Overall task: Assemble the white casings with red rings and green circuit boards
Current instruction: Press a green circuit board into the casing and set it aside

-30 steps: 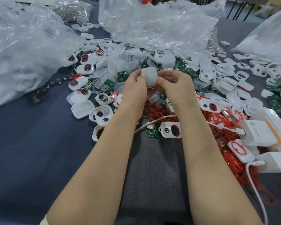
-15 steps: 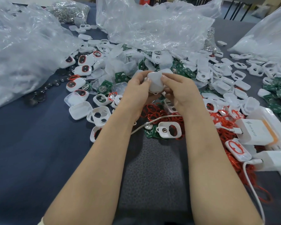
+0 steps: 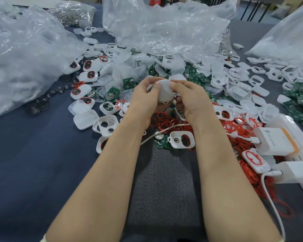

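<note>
Held piece: a closed white casing (image 3: 165,91), raised between both hands above the table's litter, its smooth back toward the camera.
Left hand: the left hand (image 3: 147,96) curls round the casing's left edge, thumb on top.
Right hand: the right hand (image 3: 192,100) pinches its right edge, fingers curled beneath.
Below the hands: red rings (image 3: 164,121) in a heap.
Left of the hands: green circuit boards (image 3: 110,96) among open casing shells (image 3: 106,125) (some already ringed).
Far right: a white charger (image 3: 276,142).
</note>
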Available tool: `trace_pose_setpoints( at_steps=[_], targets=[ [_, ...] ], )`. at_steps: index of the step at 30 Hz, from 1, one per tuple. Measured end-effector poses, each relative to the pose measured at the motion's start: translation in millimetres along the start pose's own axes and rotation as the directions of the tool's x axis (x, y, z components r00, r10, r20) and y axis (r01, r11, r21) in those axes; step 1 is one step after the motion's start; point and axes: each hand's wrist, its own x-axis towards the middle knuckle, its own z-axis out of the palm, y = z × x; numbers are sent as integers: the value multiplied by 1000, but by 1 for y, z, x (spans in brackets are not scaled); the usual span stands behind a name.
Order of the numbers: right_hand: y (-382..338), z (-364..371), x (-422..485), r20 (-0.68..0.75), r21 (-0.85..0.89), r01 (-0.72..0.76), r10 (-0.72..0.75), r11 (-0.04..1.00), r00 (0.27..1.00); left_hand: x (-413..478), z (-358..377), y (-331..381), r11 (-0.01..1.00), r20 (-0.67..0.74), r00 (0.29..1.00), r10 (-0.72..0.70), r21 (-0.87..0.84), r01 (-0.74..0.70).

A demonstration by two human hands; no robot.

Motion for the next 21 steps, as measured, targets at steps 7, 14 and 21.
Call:
trace_pose_setpoints(
  at_steps=[7,14,21],
  targets=[
    [-1,-4,-1,101,38,-17,13,999,995,0,-2,1,999,36,999,-7,-47,9],
    [3,9,0,30,-7,55,-54,998,998,0,2,0,999,-47,999,26,-44,-28],
    [8,10,1,-39,-185,157,-166,970,985,-1,4,0,983,39,999,28,-185,-21]
  ],
)
